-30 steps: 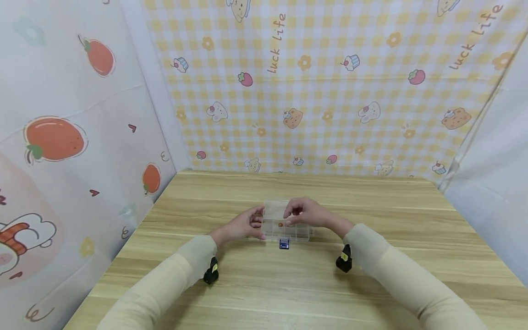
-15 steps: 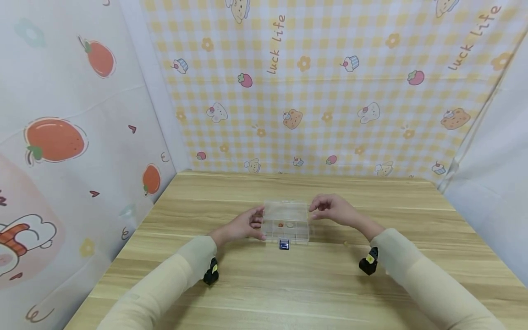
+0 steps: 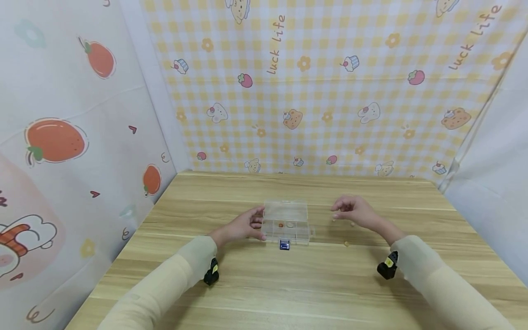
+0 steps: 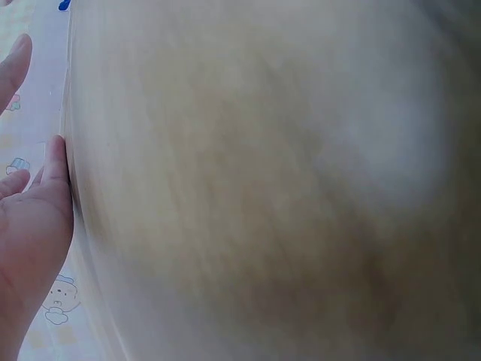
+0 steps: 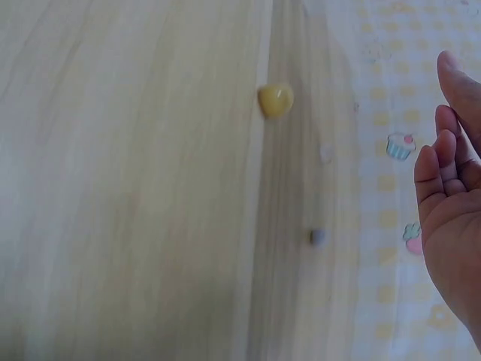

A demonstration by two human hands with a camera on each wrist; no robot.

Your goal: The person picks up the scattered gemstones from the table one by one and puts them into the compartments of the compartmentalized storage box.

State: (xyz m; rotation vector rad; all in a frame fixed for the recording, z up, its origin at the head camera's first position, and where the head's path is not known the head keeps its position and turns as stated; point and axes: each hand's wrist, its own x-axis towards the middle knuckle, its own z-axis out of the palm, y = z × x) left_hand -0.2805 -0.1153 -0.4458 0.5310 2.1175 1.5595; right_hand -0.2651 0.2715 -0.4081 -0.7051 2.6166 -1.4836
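Head view: wooden desk (image 3: 264, 284), clear plastic box (image 3: 286, 221) at its middle, lid up, divided into compartments, an orange bead (image 3: 280, 225) and a pale bead (image 3: 290, 225) inside. Left hand (image 3: 243, 225) grips the box's left end, fingers curled on it. Right hand (image 3: 355, 211) hovers right of the box, fingers loosely bent, holding nothing. Yellow bead (image 5: 275, 98) lies loose on the desk near it.

– What sort of place is this?
– A small makeshift booth, not a lived-in room. A wooden table (image 3: 288, 284) is boxed in by hung cloths: a yellow checked cloth (image 3: 330, 91) printed with cartoon animals behind, a fruit-print cloth (image 3: 74, 137) on the left.
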